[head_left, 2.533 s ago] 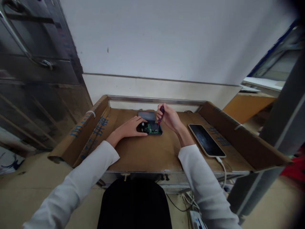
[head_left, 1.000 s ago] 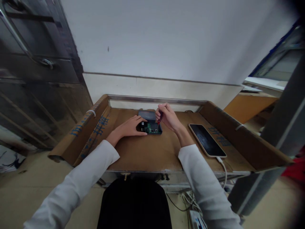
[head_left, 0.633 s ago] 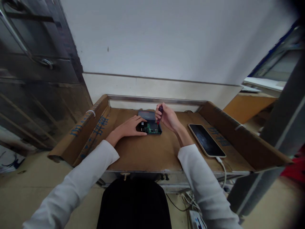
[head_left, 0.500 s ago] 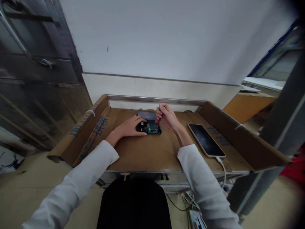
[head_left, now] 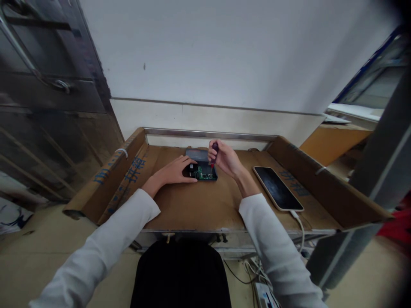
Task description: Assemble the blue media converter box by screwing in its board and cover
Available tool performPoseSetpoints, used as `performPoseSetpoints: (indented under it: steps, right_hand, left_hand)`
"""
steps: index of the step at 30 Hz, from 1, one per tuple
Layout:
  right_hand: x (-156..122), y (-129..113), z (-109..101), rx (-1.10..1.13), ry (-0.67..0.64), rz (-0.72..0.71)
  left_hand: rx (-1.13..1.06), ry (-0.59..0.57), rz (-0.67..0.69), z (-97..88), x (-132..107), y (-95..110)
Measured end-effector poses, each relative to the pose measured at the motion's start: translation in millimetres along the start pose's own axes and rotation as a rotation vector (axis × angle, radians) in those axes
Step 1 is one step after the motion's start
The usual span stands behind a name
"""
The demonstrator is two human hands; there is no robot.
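Open dark case [head_left: 216, 175] lying flat, green circuit board [head_left: 203, 175] inside, dark-handled screwdriver [head_left: 215, 147] slightly tilted, tip down over board's right part

One left hand [head_left: 175, 171] and one right hand [head_left: 227, 159], making two; two white sleeves [head_left: 105, 241]; one screwdriver [head_left: 215, 148]; one dark case [head_left: 216, 175]; one green circuit board [head_left: 204, 176]; one phone [head_left: 278, 188]; one white cable [head_left: 302, 234] on the phone; two white ties [head_left: 122, 149]; two raised cardboard sides [head_left: 321, 184]; one surface [head_left: 195, 209]; one door handle [head_left: 22, 53]

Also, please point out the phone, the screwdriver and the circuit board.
Phone [head_left: 278, 188], head view: middle of its dark screen.
Screwdriver [head_left: 215, 148], head view: its dark handle.
Circuit board [head_left: 204, 176], head view: its green surface.
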State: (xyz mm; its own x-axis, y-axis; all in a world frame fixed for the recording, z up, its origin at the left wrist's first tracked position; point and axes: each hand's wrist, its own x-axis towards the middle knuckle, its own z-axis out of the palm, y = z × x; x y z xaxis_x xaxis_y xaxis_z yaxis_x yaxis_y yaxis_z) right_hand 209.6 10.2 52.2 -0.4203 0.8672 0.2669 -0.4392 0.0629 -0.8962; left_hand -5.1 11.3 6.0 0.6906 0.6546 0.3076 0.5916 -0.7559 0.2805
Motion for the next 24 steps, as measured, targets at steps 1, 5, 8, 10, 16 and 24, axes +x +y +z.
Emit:
performPoseSetpoints:
  steps: [1, 5, 8, 10, 16, 24]
  right_hand:
    - [0.3, 0.6, 0.8, 0.014, 0.023, 0.002]
    - [0.9, 3.5, 0.4, -0.031, 0.061, -0.047]
    - [0.2, 4.2, -1.9, -0.127, 0.059, -0.052]
    - [-0.5, 3.5, -2.9, -0.164, 0.041, -0.049]
    - [-0.8, 1.7, 1.8, -0.106, -0.071, 0.046]
    - [-0.3, 5.2, 4.8, -0.081, 0.016, -0.013]
  left_hand:
    - [0.000, -0.001, 0.004, 0.0, 0.1, -0.1]
    - [-0.004, 0.004, 0.005, 0.0, 0.1, -0.8]
    - [-0.021, 0.002, -0.002, -0.1, 0.0, -1.0]
    - [-0.038, 0.002, -0.007, -0.3, -0.1, -0.7]
    - [-0.042, 0.005, -0.005, -1.3, 0.0, 1.2]
    - [-0.033, 0.011, 0.004, 0.3, 0.0, -1.1]
